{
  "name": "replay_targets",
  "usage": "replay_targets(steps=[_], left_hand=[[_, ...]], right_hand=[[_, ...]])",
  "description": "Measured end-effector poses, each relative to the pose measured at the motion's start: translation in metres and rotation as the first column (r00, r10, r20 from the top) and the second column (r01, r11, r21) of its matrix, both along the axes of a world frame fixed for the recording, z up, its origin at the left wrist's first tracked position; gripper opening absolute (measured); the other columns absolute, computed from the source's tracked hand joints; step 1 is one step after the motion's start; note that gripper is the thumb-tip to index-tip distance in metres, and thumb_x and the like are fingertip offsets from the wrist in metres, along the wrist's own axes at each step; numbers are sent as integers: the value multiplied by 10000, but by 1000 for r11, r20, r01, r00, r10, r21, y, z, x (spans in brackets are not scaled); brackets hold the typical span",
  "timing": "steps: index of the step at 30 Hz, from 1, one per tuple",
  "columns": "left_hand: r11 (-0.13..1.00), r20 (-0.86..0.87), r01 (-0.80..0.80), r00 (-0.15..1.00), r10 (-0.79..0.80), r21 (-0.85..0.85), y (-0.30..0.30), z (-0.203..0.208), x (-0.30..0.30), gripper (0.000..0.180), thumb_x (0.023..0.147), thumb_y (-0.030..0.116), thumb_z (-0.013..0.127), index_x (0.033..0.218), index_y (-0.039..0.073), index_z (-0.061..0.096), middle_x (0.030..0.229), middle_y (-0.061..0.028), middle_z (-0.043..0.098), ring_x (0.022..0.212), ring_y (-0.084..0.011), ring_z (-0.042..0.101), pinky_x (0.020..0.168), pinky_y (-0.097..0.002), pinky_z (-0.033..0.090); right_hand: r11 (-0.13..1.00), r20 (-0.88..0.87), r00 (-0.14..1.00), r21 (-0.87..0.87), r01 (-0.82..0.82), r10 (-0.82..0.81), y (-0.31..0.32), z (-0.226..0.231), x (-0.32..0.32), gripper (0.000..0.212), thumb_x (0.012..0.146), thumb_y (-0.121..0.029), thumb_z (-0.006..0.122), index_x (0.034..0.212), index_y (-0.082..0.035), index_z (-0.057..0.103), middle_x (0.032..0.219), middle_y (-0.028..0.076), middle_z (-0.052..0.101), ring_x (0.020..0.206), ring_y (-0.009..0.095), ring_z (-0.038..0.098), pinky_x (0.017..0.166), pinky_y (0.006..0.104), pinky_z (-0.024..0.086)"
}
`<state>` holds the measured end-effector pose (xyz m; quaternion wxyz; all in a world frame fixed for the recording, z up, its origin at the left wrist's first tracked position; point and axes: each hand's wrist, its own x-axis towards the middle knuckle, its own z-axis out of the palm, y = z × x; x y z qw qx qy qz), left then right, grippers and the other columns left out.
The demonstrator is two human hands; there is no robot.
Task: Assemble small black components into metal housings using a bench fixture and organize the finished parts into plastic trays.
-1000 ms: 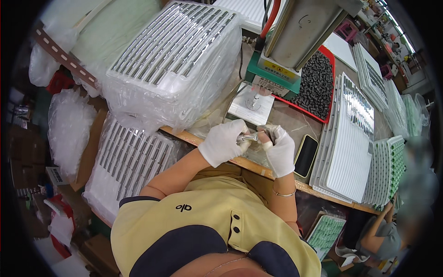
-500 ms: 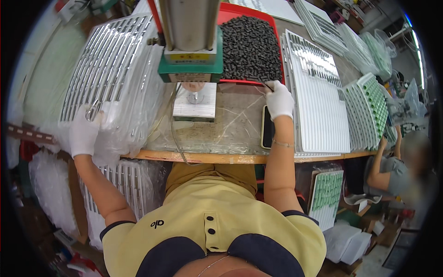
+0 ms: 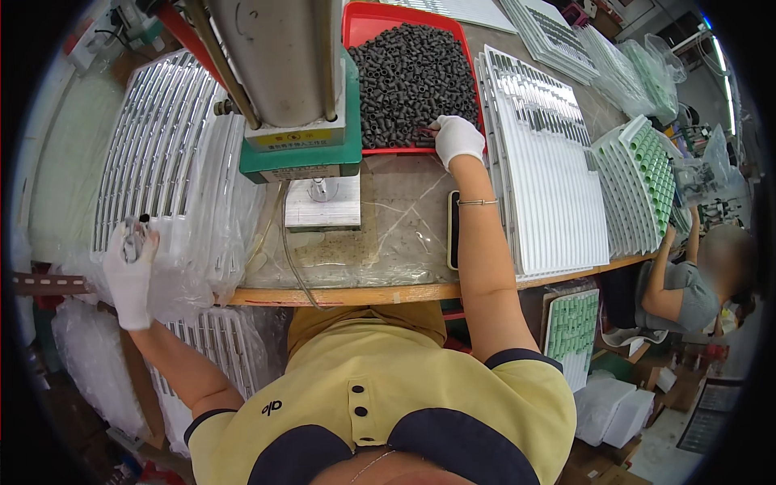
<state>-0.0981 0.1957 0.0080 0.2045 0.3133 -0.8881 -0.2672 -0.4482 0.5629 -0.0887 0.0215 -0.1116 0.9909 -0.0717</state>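
My left hand (image 3: 129, 275), in a white glove, is at the near left corner of a white tray (image 3: 103, 190) lined with rows of shiny silver tubes. Its fingers are closed around small silver tubes (image 3: 132, 245); a dark end shows at the fingertips. My right hand (image 3: 459, 139), also gloved, reaches over the near right edge of a red tray (image 3: 420, 10) heaped with short black tubular pieces (image 3: 412, 77). The fingers are pinched together at the pile. A thin dark thing shows at their tips, too small to make out.
Between my hands stands a green bench press (image 3: 303, 158) above a pale metal block (image 3: 323, 212). A phone (image 3: 453, 230) lies beside my right forearm. Stacked white ribbed trays (image 3: 558, 210) and a green-dotted tray (image 3: 638, 182) are at the right, near another person (image 3: 687, 291).
My right hand has moved left and away from me, from beside the red tray to its black pieces. My left hand has shifted slightly nearer and left, still holding the silver tubes.
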Motion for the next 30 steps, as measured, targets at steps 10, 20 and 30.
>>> replay_targets(steps=[10, 20, 30], left_hand=[[767, -328, 500, 861, -389, 402, 194, -62, -100, 253, 711, 88, 755, 935, 31, 653, 776, -42, 613, 689, -112, 563, 654, -238, 454], [797, -360, 575, 794, -490, 184, 232, -81, -129, 228, 696, 127, 769, 862, 30, 648, 771, -93, 644, 650, -194, 610, 618, -292, 479], [138, -498, 569, 794, -348, 811, 210, -119, -130, 256, 850, 176, 662, 1065, 51, 601, 826, -11, 608, 708, -104, 552, 627, -240, 437]], right_hand=[[805, -131, 975, -551, -221, 178, 26, 65, 109, 135, 783, -112, 614, 876, -143, 708, 885, 94, 664, 823, 269, 632, 728, 352, 498], [826, -291, 884, -337, -453, 366, 48, 91, 160, 103, 732, -93, 671, 835, -86, 670, 828, 60, 645, 770, 272, 602, 679, 347, 490], [930, -10, 996, -358, -85, 87, 87, 101, 92, 154, 869, -118, 565, 981, -75, 660, 948, 124, 672, 848, 252, 640, 771, 318, 500]])
